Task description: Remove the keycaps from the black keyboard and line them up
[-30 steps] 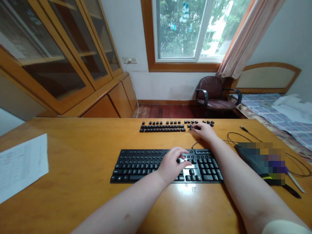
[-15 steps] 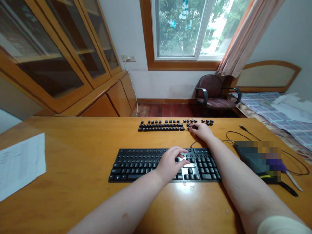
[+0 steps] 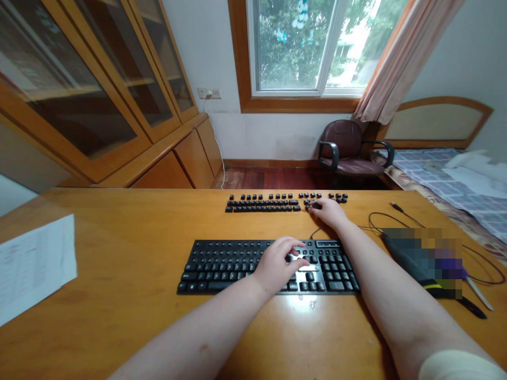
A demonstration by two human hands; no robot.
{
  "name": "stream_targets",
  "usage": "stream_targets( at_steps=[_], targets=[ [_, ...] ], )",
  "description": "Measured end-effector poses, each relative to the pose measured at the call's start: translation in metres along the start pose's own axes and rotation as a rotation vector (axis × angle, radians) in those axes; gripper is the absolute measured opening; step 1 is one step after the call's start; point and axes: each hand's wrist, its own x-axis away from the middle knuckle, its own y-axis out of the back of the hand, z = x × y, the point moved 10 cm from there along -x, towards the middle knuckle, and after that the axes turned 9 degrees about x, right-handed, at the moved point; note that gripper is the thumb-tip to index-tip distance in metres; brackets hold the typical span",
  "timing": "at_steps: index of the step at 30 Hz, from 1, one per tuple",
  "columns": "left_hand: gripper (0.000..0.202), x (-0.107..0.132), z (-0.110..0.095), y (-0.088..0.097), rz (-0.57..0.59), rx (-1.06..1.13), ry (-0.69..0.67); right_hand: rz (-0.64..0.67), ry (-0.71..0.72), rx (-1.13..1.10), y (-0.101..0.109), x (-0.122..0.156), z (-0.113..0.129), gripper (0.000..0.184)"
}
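Note:
A black keyboard (image 3: 225,264) lies on the wooden desk (image 3: 130,248) in front of me. My left hand (image 3: 279,264) rests curled on its right part, fingertips by a bare patch where keys are off. Farther back, loose black keycaps (image 3: 263,203) are laid out in rows. My right hand (image 3: 330,212) reaches to the right end of those rows, its fingers pinched on a keycap there.
A sheet of paper (image 3: 34,264) lies at the desk's left edge. A dark pouch (image 3: 412,258), a pen and a looped cable (image 3: 483,258) sit at the right. Behind the desk stand a wooden cabinet (image 3: 99,105), a chair (image 3: 348,150) and a bed (image 3: 447,174).
Both hands have stayed almost where they were; only the camera view shifted slightly.

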Motion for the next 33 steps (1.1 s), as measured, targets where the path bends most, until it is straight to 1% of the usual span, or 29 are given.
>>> stream_targets(
  at_steps=[7, 9, 10, 12, 14, 15, 17, 18, 20, 21, 23, 26, 27, 30, 33],
  targets=[
    [0.027, 0.000, -0.001, 0.000, 0.004, -0.005, -0.003, -0.021, 0.019, -0.019, -0.002, 0.000, -0.001, 0.027],
    [0.028, 0.000, 0.000, 0.000, 0.014, -0.025, 0.004, -0.061, 0.026, -0.043, 0.004, 0.002, -0.002, 0.028],
    [0.028, 0.000, 0.001, -0.001, 0.024, -0.045, 0.007, -0.098, 0.038, -0.062, 0.010, 0.004, -0.002, 0.029],
    [0.033, 0.000, 0.002, -0.007, 0.071, -0.121, -0.002, -0.214, 0.071, -0.130, 0.032, 0.009, -0.002, 0.029],
    [0.048, 0.001, 0.001, -0.020, 0.177, -0.253, -0.041, -0.340, 0.094, -0.264, 0.060, 0.018, -0.003, 0.028],
    [0.059, 0.003, 0.002, -0.028, 0.242, -0.329, -0.066, -0.381, 0.087, -0.358, 0.073, 0.023, -0.005, 0.028],
    [0.075, 0.007, 0.006, -0.043, 0.355, -0.466, -0.098, -0.395, 0.071, -0.536, 0.092, 0.035, -0.004, 0.028],
    [0.078, 0.008, 0.009, -0.047, 0.389, -0.514, -0.100, -0.394, 0.075, -0.586, 0.100, 0.043, 0.001, 0.028],
    [0.075, 0.008, 0.013, -0.048, 0.413, -0.567, -0.088, -0.373, 0.110, -0.565, 0.111, 0.062, 0.017, 0.023],
    [0.072, 0.008, 0.014, -0.046, 0.410, -0.577, -0.081, -0.358, 0.119, -0.557, 0.113, 0.073, 0.025, 0.020],
    [0.063, 0.006, 0.014, -0.039, 0.401, -0.579, -0.078, -0.286, 0.104, -0.633, 0.105, 0.093, 0.036, 0.019],
    [0.057, 0.002, 0.013, -0.028, 0.384, -0.560, -0.075, -0.175, -0.042, -0.889, 0.073, 0.117, 0.040, 0.026],
    [0.055, 0.000, 0.014, -0.024, 0.363, -0.554, -0.064, -0.144, -0.069, -0.942, 0.061, 0.122, 0.043, 0.027],
    [0.042, -0.004, 0.017, -0.013, 0.262, -0.541, -0.014, -0.113, -0.097, -0.982, 0.034, 0.130, 0.053, 0.024],
    [0.036, -0.004, 0.016, -0.010, 0.206, -0.544, -0.012, -0.087, -0.066, -0.950, 0.018, 0.130, 0.063, 0.023]
  ],
)
